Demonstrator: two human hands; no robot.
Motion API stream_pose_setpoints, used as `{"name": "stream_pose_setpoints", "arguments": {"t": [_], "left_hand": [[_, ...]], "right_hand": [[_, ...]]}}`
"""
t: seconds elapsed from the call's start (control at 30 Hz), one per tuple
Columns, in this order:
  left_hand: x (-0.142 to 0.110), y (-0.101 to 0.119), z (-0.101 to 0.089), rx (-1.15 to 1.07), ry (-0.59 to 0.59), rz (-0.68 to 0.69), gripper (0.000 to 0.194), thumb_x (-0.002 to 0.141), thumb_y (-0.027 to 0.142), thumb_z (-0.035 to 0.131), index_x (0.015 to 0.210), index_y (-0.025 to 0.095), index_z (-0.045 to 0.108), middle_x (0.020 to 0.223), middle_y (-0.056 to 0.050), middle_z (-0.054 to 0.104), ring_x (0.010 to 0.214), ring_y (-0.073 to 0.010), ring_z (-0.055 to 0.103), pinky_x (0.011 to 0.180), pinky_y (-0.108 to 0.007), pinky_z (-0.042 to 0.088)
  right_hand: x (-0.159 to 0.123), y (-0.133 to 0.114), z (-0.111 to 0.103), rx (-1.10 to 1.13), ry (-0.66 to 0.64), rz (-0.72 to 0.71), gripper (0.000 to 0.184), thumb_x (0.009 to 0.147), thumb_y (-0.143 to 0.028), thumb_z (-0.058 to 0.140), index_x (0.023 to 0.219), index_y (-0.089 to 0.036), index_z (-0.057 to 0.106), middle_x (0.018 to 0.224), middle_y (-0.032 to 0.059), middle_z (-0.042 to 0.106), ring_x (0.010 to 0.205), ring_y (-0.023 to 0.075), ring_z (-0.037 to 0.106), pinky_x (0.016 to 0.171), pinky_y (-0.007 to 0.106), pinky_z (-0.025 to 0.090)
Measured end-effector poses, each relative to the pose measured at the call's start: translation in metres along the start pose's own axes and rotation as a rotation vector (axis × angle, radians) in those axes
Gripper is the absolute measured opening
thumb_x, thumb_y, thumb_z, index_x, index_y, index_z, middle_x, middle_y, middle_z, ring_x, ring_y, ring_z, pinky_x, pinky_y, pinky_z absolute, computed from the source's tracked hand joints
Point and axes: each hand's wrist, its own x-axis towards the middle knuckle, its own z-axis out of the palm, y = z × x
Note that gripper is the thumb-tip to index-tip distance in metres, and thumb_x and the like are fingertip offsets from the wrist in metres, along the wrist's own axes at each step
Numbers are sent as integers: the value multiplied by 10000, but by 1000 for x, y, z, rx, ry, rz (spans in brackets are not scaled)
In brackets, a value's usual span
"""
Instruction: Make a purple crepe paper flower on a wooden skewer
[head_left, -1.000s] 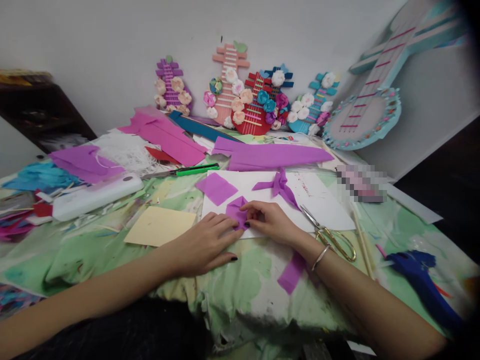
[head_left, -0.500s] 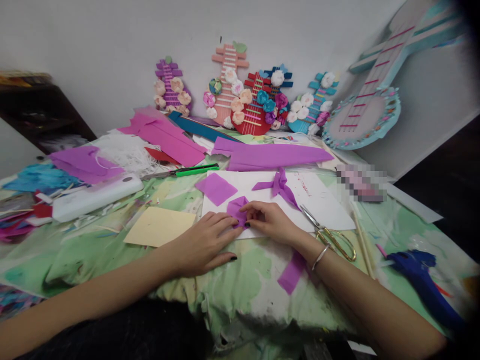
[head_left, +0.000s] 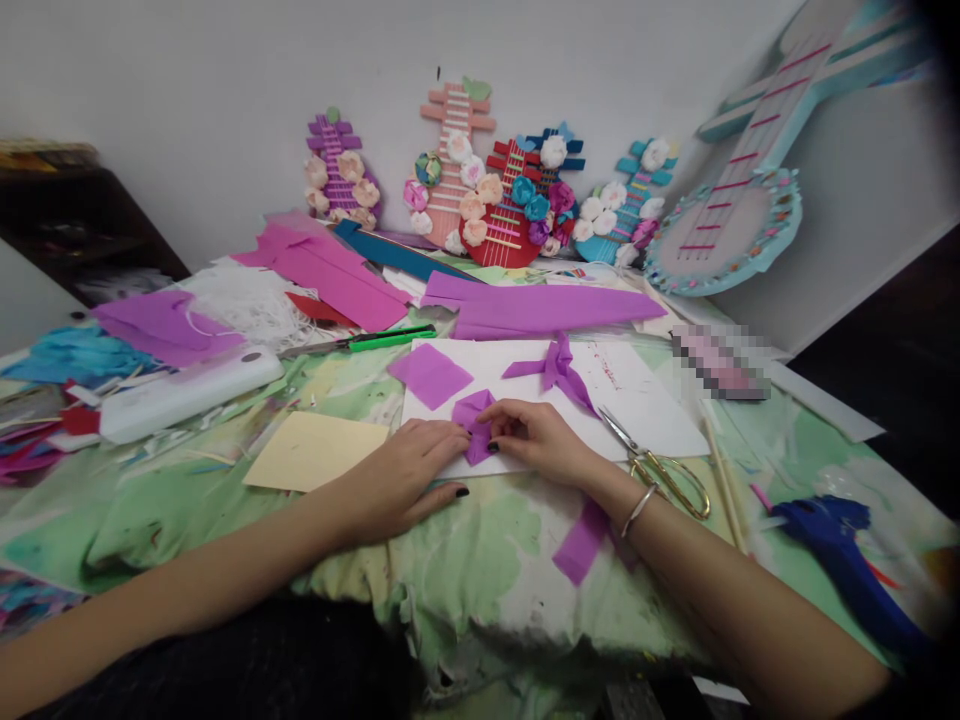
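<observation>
Both hands meet over a small folded piece of purple paper [head_left: 472,418] lying on the near edge of a white sheet [head_left: 645,400]. My left hand [head_left: 401,478] lies on the table with its fingers pressed against the piece's left side. My right hand [head_left: 536,440] pinches the same piece from the right with fingers curled. A flat purple paper square [head_left: 430,374] lies just behind the hands. A knotted purple paper bow [head_left: 559,372] rests further right on the sheet.
Gold-handled scissors [head_left: 660,462] lie right of my right wrist, a purple strip [head_left: 581,542] under that forearm. A yellow card [head_left: 319,452], a white case [head_left: 176,395] and a green-handled cutter [head_left: 375,340] lie left. A blue glue gun [head_left: 844,555] sits at right. Paper guitars [head_left: 480,180] line the wall.
Both hands have shifted slightly forward on the folded purple piece, and my left hand's fingers have closed in on it. Nothing else on the table moved.
</observation>
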Motion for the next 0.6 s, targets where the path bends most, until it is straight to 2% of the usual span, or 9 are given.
{"name": "stream_pose_setpoints", "arguments": {"t": [0.3,0.6], "left_hand": [[1,-1,0,50,-30,76,424,887,360,446,1258,154,435,1252,-141,501,1168,-281,421,953,-452,366],[2,-1,-1,59,-39,60,473,875,387,463,1286,156,424,1263,-143,501,1165,-287,425,953,-454,361]], "right_hand": [[0,-2,1,-30,15,9,277,756,-82,563,1016,-167,609,750,0,578,686,118,531,649,237,422],[0,0,1,-22,10,-6,271,758,-77,557,1011,-160,604,750,-1,579,681,116,533,648,236,422]]}}
